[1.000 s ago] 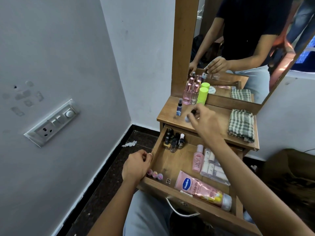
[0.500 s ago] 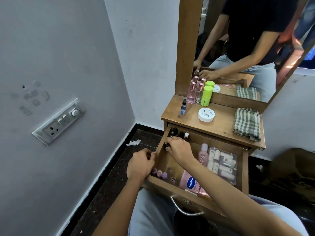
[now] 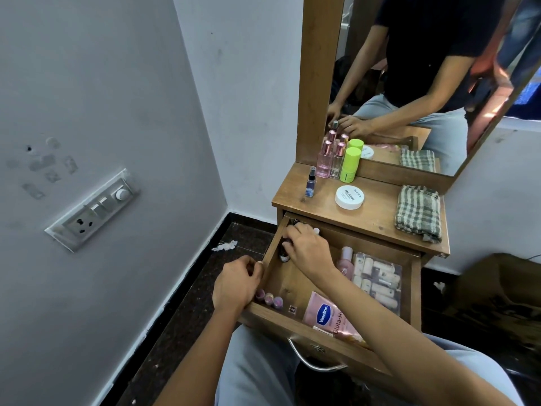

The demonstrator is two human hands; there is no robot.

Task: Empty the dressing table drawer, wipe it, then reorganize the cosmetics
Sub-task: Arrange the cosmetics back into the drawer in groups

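The right hand (image 3: 307,250) reaches into the far left corner of the drawer (image 3: 292,325), its grip curled round one of the small dark bottles (image 3: 283,254) clustered there. This is probably the next thing bound for the worktop (image 3: 377,212), where a white jar (image 3: 349,196) stands near the checked cloth (image 3: 418,212) kept handy for wiping. The left hand (image 3: 234,284) has its grip clenched on the drawer's left wall, apparently to steady it, while the Vaseline tube (image 3: 328,316) and clear pouch (image 3: 377,282) lie inside, not yet removed.
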